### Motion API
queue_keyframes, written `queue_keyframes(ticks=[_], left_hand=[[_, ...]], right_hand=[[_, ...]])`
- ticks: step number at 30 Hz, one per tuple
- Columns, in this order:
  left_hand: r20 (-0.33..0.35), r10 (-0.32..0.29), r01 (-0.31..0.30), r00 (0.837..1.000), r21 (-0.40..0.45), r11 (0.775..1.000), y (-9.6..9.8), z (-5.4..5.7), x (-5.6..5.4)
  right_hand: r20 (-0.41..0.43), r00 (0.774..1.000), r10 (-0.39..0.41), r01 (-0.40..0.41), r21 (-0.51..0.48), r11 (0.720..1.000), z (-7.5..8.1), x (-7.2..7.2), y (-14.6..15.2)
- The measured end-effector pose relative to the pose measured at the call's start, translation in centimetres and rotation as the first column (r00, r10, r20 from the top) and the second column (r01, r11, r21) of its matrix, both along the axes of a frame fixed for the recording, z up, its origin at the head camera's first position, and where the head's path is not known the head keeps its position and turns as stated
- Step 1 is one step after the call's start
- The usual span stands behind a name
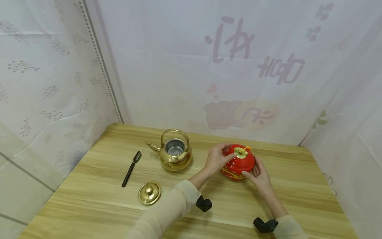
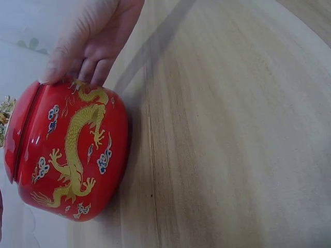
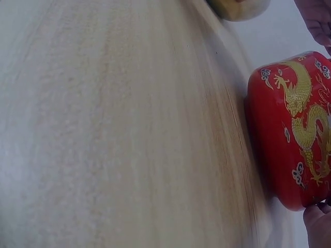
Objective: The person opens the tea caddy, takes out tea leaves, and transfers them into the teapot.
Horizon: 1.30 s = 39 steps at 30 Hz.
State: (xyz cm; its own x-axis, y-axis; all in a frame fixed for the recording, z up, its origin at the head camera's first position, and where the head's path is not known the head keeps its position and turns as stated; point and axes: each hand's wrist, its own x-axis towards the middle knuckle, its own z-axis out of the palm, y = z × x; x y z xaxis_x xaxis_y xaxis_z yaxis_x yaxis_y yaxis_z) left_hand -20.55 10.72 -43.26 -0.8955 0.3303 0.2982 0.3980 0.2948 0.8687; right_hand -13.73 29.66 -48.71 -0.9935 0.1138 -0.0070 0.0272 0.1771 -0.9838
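Note:
A red lidded jar (image 1: 234,173) with golden dragons stands on the wooden table. Its red lid (image 1: 243,162) sits on top and bears a gold knob (image 1: 241,152) with an orange tassel. My right hand (image 1: 260,176) grips the jar's right side, thumb in front and fingers round the back. Over the left part of the lid is my left hand (image 1: 218,157), its thumb and fingers spread beside the knob. Whether those fingertips press on the lid is unclear. In the left wrist view, the right hand (image 2: 98,41) touches the jar just below the lid.
A golden teapot (image 1: 176,162) stands uncovered left of the jar, a strainer (image 1: 174,147) inside it. Its golden lid (image 1: 150,193) lies nearer the front. Further left lies a dark scoop (image 1: 131,170). Patterned curtains (image 1: 179,66) border the table's back and sides.

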Motion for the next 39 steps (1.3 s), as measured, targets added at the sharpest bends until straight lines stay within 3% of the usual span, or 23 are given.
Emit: queue_keyframes(ticks=[7, 14, 24, 39], left_hand=[[-0.036, 0.006, -0.008, 0.999, -0.057, 0.998, 0.9, 0.2, -0.5], [-0.023, -0.009, 0.007, 1.0, -0.096, 0.995, 1.6, 0.4, -0.8], [-0.036, -0.043, 0.039, 0.998, -0.105, 0.994, 2.4, 0.1, -1.1], [-0.105, -0.031, 0.014, 0.994, -0.159, 0.987, 2.8, -0.3, -1.3]], right_hand=[[0.003, 1.0, -0.018, 0.018, -0.013, 1.0, -0.1, -0.1, -0.1], [0.012, 1.0, -0.006, 0.006, -0.005, 1.0, -0.2, -0.1, -0.1], [0.019, 1.0, -0.002, 0.002, 0.001, 1.0, -0.1, 0.0, -0.2], [0.012, 1.0, -0.004, 0.005, -0.039, 0.999, -0.3, 0.1, -0.3]])
